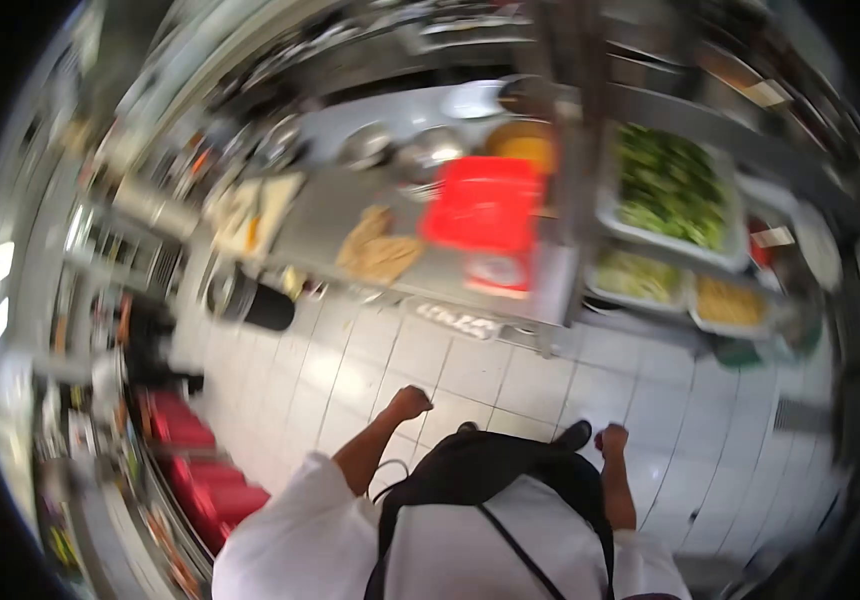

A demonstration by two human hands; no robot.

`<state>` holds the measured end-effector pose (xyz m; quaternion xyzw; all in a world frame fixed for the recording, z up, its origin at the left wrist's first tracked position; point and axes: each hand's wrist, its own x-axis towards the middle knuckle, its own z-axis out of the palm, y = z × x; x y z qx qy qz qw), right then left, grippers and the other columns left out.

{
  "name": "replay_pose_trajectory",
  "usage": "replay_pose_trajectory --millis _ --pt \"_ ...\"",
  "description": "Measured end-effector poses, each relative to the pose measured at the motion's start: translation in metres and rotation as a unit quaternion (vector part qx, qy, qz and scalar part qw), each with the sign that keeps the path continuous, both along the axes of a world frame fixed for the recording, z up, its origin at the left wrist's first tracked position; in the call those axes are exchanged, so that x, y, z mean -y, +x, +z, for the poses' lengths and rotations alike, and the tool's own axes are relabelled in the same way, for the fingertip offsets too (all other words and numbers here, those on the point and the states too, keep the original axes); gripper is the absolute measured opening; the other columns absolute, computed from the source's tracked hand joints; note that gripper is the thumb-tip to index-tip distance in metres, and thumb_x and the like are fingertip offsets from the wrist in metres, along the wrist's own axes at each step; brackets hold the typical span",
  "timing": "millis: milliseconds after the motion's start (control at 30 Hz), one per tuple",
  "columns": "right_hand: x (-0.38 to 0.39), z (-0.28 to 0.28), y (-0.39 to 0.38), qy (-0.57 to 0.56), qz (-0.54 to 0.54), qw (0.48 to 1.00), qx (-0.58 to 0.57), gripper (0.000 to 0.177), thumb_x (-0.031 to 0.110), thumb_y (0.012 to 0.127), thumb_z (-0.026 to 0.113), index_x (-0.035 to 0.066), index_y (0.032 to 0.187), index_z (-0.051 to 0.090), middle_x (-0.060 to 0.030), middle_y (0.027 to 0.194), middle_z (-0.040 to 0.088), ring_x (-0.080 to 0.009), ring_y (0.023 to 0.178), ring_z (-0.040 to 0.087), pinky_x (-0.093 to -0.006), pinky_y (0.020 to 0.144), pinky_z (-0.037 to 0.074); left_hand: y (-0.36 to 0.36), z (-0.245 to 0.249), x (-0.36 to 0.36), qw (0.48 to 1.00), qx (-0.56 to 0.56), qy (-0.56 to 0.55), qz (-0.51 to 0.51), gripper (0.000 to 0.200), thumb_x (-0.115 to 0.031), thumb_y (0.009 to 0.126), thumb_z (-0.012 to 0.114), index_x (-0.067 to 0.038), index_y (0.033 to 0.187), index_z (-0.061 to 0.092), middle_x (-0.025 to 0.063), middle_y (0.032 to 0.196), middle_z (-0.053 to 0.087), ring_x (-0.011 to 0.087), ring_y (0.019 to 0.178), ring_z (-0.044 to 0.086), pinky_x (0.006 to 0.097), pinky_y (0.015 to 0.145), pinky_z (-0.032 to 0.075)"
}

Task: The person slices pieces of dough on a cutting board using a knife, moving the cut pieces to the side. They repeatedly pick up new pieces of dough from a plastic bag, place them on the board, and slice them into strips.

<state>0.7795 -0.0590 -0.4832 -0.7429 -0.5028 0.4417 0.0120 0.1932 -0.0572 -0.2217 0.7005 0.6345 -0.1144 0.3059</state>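
My left hand (pixel 411 402) hangs over the tiled floor in front of my body, its fingers curled closed with nothing visible in them. On the other side, my right hand (pixel 611 438) is lower and also loosely curled, near my shoe (pixel 574 435); what it holds, if anything, is too small to tell. Both hands are apart from the steel counter (pixel 325 215) ahead. On that counter lie a red tray (pixel 485 200), a tan cloth (pixel 380 250) and a cutting board (pixel 250 215) with an orange-handled item.
Metal bowls (pixel 365 145) stand at the counter's back. Trays of leafy greens (pixel 670 185) and yellow food (pixel 728 300) are on the right. A dark bin (pixel 270 306) stands beneath the counter's left end. Red containers (pixel 215 495) line the left, near a person's dark clothing (pixel 150 340).
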Motion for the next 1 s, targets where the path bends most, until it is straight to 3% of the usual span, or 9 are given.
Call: replay_pose_trajectory --millis 67,133,200,233,433,667,800,933,1000 --pt "-0.012 0.089 -0.059 0.054 -0.127 0.989 -0.050 0.025 0.006 0.078 0.064 0.001 0.100 0.074 -0.0147 0.076 0.071 -0.0310 0.061 0.070 -0.0415 0.056 0.056 -0.032 -0.005 0.031 0.973 0.088 -0.011 0.212 0.034 -0.038 0.075 0.079 -0.006 0.089 0.078 0.0168 0.098 0.076 0.0326 0.096 0.072 0.0459 0.087 0.058" --pt "-0.007 0.017 -0.087 0.171 -0.175 0.968 -0.050 0.042 0.005 0.078 0.064 -0.002 0.119 0.068 -0.0178 0.080 0.072 -0.0281 0.060 0.070 -0.0374 0.055 0.056 -0.066 0.004 0.065 0.961 0.097 0.022 0.257 0.034 -0.036 0.077 0.079 -0.006 0.093 0.078 0.0180 0.097 0.076 0.0342 0.093 0.073 0.0461 0.085 0.058" --pt "-0.032 0.117 -0.154 0.152 -0.091 0.981 -0.083 0.036 0.006 0.080 0.067 -0.001 0.115 0.069 -0.0158 0.074 0.070 -0.0228 0.055 0.068 -0.0355 0.055 0.056 -0.123 -0.038 0.104 0.960 0.095 0.052 0.260 0.034 -0.035 0.078 0.078 -0.006 0.096 0.077 0.0195 0.096 0.076 0.0367 0.093 0.073 0.0457 0.086 0.058" --pt "-0.039 0.150 -0.188 0.117 -0.082 0.984 -0.103 0.035 0.007 0.081 0.067 -0.001 0.115 0.069 -0.0150 0.072 0.070 -0.0218 0.055 0.068 -0.0355 0.055 0.056 -0.132 -0.006 0.115 0.938 0.092 0.013 0.333 0.032 -0.034 0.079 0.078 -0.006 0.096 0.078 0.0193 0.099 0.076 0.0375 0.098 0.072 0.0461 0.089 0.058" --pt "-0.092 0.226 -0.383 0.090 0.123 0.973 -0.173 0.039 0.010 0.085 0.070 0.000 0.123 0.067 -0.0123 0.070 0.069 -0.0181 0.055 0.066 -0.0336 0.054 0.054 -0.226 0.026 0.175 0.820 0.149 0.035 0.551 0.036 -0.035 0.084 0.077 -0.006 0.106 0.078 0.0209 0.102 0.076 0.0349 0.096 0.073 0.0422 0.091 0.057" --pt "-0.118 0.317 -0.570 0.092 0.324 0.908 -0.248 0.040 0.013 0.089 0.072 -0.001 0.127 0.066 -0.0082 0.074 0.070 -0.0143 0.064 0.067 -0.0306 0.063 0.054 -0.298 0.062 0.159 0.716 0.229 0.147 0.643 0.034 -0.031 0.088 0.076 -0.004 0.108 0.077 0.0177 0.100 0.077 0.0276 0.090 0.074 0.0388 0.084 0.058" --pt "-0.143 0.347 -0.652 0.093 0.381 0.878 -0.274 0.039 0.013 0.090 0.073 -0.001 0.126 0.066 -0.0079 0.075 0.070 -0.0142 0.067 0.068 -0.0300 0.064 0.054 -0.340 0.059 0.146 0.701 0.218 0.169 0.658 0.040 -0.033 0.087 0.076 -0.004 0.115 0.075 0.0190 0.103 0.076 0.0301 0.096 0.073 0.0393 0.087 0.058" --pt "-0.178 0.364 -0.727 0.114 0.413 0.848 -0.314 0.037 0.012 0.091 0.072 0.000 0.125 0.066 -0.0083 0.076 0.069 -0.0142 0.067 0.066 -0.0305 0.065 0.053 -0.376 0.066 0.164 0.735 0.122 0.134 0.654 0.048 -0.039 0.084 0.076 -0.004 0.116 0.074 0.0222 0.107 0.075 0.0359 0.102 0.072 0.0422 0.091 0.057" --pt "-0.198 0.382 -0.772 0.143 0.428 0.829 -0.331 0.038 0.014 0.090 0.073 0.003 0.125 0.068 -0.0096 0.077 0.070 -0.0163 0.066 0.064 -0.0329 0.064 0.052 -0.388 0.075 0.182 0.723 0.097 0.104 0.676 0.044 -0.033 0.087 0.077 -0.002 0.118 0.073 0.0210 0.110 0.075 0.0318 0.101 0.073 0.0409 0.090 0.057"
